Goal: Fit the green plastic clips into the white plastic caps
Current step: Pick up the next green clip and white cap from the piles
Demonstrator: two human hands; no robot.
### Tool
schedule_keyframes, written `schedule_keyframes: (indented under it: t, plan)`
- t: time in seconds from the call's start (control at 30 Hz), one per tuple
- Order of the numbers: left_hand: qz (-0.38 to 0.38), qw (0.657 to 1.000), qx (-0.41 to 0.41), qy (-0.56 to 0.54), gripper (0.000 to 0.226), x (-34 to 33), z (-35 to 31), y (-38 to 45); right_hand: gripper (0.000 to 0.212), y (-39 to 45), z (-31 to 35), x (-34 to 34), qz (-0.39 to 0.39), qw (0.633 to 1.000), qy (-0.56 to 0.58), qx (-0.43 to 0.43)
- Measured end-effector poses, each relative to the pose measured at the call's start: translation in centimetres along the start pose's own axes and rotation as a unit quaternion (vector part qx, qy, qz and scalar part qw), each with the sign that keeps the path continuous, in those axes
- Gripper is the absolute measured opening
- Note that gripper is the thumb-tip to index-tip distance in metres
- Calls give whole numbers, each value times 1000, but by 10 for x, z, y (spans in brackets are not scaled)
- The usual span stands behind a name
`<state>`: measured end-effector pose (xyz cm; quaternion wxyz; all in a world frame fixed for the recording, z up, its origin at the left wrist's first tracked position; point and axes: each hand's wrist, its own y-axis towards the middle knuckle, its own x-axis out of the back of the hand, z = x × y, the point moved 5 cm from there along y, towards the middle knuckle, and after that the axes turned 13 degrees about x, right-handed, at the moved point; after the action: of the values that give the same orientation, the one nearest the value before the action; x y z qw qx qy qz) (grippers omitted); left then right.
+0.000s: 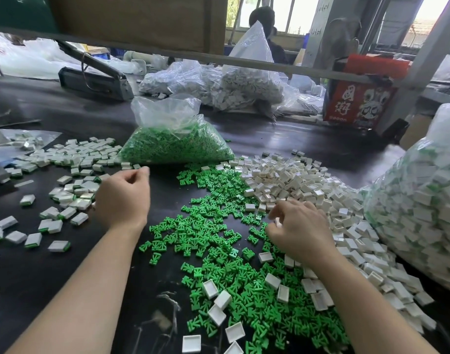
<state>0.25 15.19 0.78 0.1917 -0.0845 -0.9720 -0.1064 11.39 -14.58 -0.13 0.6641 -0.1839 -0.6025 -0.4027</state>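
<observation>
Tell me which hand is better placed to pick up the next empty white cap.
Right. The right hand is already at the edge of the loose white caps, fingers curled among them. The left hand is over by the finished pieces.

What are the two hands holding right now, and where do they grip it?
It cannot be told for sure. The left hand is curled shut, its contents hidden. The right hand seems to pinch something white at its fingertips, over the white caps.

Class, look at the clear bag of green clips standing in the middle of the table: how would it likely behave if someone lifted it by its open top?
The bag of green clips would probably sag and change shape, since its thin film is crumpled and slumped. Being packed full, it is likely fairly heavy. Its mouth is open, so clips could spill if tipped.
</observation>
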Motion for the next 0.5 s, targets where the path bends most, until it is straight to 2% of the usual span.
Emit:
schedule_keyframes:
  t: [0.07, 0.13, 0.2, 0.3, 0.4, 0.5]
  plan:
    - [63, 996, -43, -37, 35, -10, -12, -17, 22, -1, -1, -5, 46, 998, -40, -3]
    - [168, 981, -76, -62, 38, -24, -21, -39, 23, 0, -1, -7, 56, 997, -47, -3]
    - [307, 946, -77, -75, 33, -41, -24, -60, 20, 1, 0, -6, 27, 999, -23, 8]
    - [494, 865, -29, -79, 16, -63, -25, -95, 18, 1, 6, 1, -69, 995, 58, 36]
    - [575, 810, 37, -107, 15, -73, -23, -119, 18, 1, 18, 7, -136, 980, 129, 68]
    - [594, 787, 74, -149, 18, -74, -23, -125, 17, 0, 29, 8, -165, 970, 144, 104]
